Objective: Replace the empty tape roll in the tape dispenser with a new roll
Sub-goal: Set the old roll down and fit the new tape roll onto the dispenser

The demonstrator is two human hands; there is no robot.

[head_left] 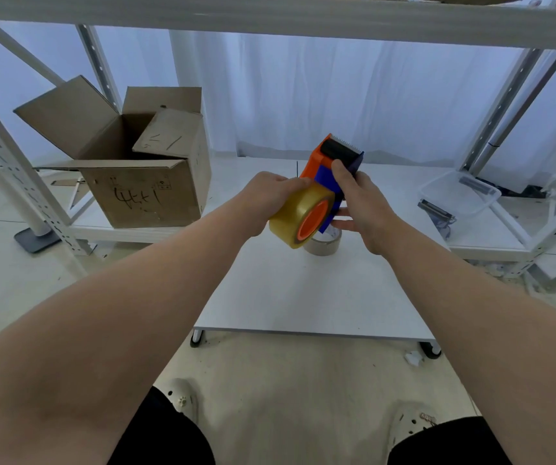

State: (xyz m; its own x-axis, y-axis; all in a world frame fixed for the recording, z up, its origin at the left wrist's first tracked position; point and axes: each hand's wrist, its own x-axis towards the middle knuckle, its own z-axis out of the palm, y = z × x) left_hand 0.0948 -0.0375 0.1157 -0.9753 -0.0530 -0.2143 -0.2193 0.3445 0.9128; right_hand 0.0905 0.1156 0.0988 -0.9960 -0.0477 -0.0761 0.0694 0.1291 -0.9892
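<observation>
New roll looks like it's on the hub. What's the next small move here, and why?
Probably pull the tape end up toward the roller and blade. The yellow roll already sits on the dispenser's orange hub, left hand on the roll, right hand on the body, and no tape shows at the roller yet.

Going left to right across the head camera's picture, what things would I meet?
Open cardboard box → left hand → yellow tape roll → right hand → clear plastic tray.
</observation>
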